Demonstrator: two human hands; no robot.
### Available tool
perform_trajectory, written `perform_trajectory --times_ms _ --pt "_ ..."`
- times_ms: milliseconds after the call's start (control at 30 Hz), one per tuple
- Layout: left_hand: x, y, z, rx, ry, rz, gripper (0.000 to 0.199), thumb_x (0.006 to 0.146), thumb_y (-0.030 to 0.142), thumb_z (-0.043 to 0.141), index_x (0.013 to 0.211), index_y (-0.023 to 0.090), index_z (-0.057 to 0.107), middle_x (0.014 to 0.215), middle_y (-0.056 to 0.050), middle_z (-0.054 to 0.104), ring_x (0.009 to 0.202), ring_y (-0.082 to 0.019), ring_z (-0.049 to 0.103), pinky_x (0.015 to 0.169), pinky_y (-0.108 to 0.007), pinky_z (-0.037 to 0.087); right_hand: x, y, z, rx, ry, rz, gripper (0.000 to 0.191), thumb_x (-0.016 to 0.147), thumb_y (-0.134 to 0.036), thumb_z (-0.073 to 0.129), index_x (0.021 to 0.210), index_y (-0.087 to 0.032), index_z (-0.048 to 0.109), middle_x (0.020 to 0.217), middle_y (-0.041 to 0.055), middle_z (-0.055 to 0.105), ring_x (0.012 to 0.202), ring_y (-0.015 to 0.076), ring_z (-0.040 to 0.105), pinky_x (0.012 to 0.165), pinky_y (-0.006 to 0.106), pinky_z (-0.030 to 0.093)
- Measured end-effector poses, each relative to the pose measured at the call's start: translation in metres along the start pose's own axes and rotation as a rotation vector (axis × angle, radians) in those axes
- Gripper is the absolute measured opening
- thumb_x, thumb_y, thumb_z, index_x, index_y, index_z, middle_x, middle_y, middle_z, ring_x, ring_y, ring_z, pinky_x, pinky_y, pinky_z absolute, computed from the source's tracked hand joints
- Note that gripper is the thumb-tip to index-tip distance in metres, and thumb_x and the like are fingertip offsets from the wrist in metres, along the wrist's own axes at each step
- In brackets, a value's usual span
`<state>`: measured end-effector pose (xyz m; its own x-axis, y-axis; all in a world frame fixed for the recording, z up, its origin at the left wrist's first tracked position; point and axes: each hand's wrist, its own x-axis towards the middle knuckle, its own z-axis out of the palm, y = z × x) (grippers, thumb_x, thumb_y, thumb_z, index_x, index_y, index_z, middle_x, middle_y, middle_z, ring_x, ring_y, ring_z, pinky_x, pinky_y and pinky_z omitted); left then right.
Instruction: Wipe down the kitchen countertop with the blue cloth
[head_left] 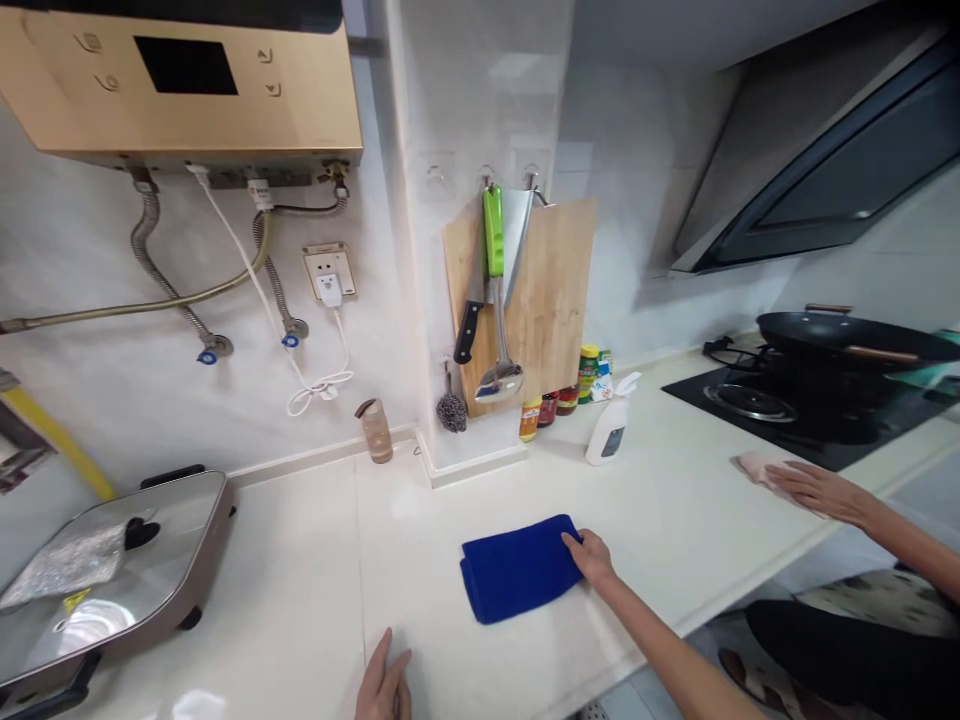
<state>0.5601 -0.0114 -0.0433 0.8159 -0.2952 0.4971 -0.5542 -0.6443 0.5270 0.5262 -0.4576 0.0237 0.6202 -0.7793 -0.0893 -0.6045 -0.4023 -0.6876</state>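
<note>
One folded blue cloth (517, 570) flat on glossy white countertop (300, 560) | right hand (594, 558): thumb and fingers pinching its edge | left hand (384, 692): loosely open, seemingly empty | risk: wide rightward push could topple white plastic bottle (609, 432)

the white counter (300, 560) carries a blue cloth (517, 572), white bottle (609, 432), lidded pan (176, 560).
</note>
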Motion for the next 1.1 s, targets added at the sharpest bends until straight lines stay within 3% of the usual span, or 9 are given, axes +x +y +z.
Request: perform_trajectory --times_ms 133,267,367,500,600,700,833,967,1100 --pt "0.001 -0.005 0.004 0.034 0.003 0.023 0.035 0.093 0.029 0.045 0.109 0.026 0.076 0.137 -0.009 0.066 0.118 -0.023 0.068 0.094 -0.038 0.062 -0.002 0.004 -0.016 0.054 0.035 0.022 0.03 0.088 -0.043 0.062 0.073 -0.019 0.055 0.067 -0.0034 0.057 0.063 0.0116 0.053 0.068 0.029 0.047" --pt "0.0 -0.002 0.003 0.047 -0.029 0.008 0.037 0.094 0.029 0.043 0.112 0.027 0.075 0.141 -0.008 0.063 0.122 -0.023 0.065 0.099 -0.042 0.059 -0.014 -0.021 -0.01 0.126 0.035 -0.069 0.02 0.079 -0.038 0.062 0.075 -0.021 0.054 0.069 -0.0001 0.06 0.067 0.014 0.054 0.068 0.029 0.044" --pt "0.001 0.005 -0.002 0.03 -0.046 -0.031 0.036 0.094 0.029 0.043 0.113 0.027 0.074 0.142 -0.007 0.062 0.124 -0.023 0.064 0.103 -0.043 0.057 -0.026 -0.048 0.004 0.182 -0.042 -0.162 0.023 0.077 -0.045 0.06 0.077 -0.023 0.054 0.07 0.0001 0.061 0.069 0.0158 0.055 0.065 0.029 0.045" --pt "0.004 0.014 -0.009 0.036 -0.064 -0.065 0.037 0.094 0.029 0.042 0.11 0.026 0.075 0.14 -0.007 0.064 0.124 -0.022 0.064 0.104 -0.044 0.056 -0.039 -0.074 0.02 0.224 -0.215 -0.275 0.044 0.089 -0.058 0.041 0.082 -0.021 0.063 0.073 0.0028 0.066 0.066 0.0169 0.061 0.057 0.028 0.05" --pt "0.006 0.016 -0.012 0.034 -0.053 -0.041 0.036 0.094 0.028 0.042 0.108 0.026 0.075 0.136 -0.008 0.066 0.12 -0.023 0.066 0.102 -0.043 0.058 -0.047 -0.083 0.026 0.192 -0.219 -0.369 0.052 0.096 -0.05 0.028 0.103 -0.017 0.068 0.099 0.0118 0.072 0.092 0.023 0.068 0.08 0.038 0.057" --pt "0.007 0.014 -0.012 0.039 -0.039 -0.012 0.035 0.094 0.027 0.043 0.109 0.026 0.075 0.134 -0.009 0.068 0.118 -0.023 0.067 0.1 -0.043 0.059 -0.065 -0.087 0.037 0.141 -0.199 -0.522 0.048 0.094 -0.041 0.037 0.129 -0.018 0.06 0.142 0.0127 0.057 0.138 0.0275 0.045 0.119 0.05 0.033" --pt "0.006 0.004 -0.006 0.069 -0.038 0.01 0.036 0.095 0.03 0.042 0.109 0.026 0.075 0.131 -0.009 0.069 0.117 -0.024 0.068 0.097 -0.043 0.06 -0.098 -0.085 0.058 -0.027 -0.324 -0.791 0.046 0.095 -0.038 0.042 0.14 -0.033 0.054 0.156 -0.0003 0.044 0.151 0.0247 0.025 0.127 0.057 0.003" --pt "0.006 -0.007 0.002 0.043 0.004 0.079 0.035 0.095 0.03 0.043 0.109 0.025 0.075 0.129 -0.011 0.07 0.114 -0.023 0.069 0.094 -0.039 0.061 -0.103 -0.065 0.061 -0.262 -0.316 -0.894 0.05 0.102 -0.04 0.028 0.151 -0.035 0.036 0.162 -0.0001 0.032 0.153 0.0248 0.017 0.125 0.064 0.0" --pt "0.007 -0.006 0.005 0.037 0.038 0.043 0.037 0.095 0.029 0.042 0.117 0.022 0.071 0.137 -0.012 0.065 0.124 -0.025 0.064 0.101 -0.042 0.058 -0.081 -0.019 0.034 -0.364 -0.205 -0.829 0.05 0.102 -0.041 0.027 0.152 -0.038 0.032 0.162 -0.0023 0.032 0.153 0.024 0.018 0.125 0.063 0.002"
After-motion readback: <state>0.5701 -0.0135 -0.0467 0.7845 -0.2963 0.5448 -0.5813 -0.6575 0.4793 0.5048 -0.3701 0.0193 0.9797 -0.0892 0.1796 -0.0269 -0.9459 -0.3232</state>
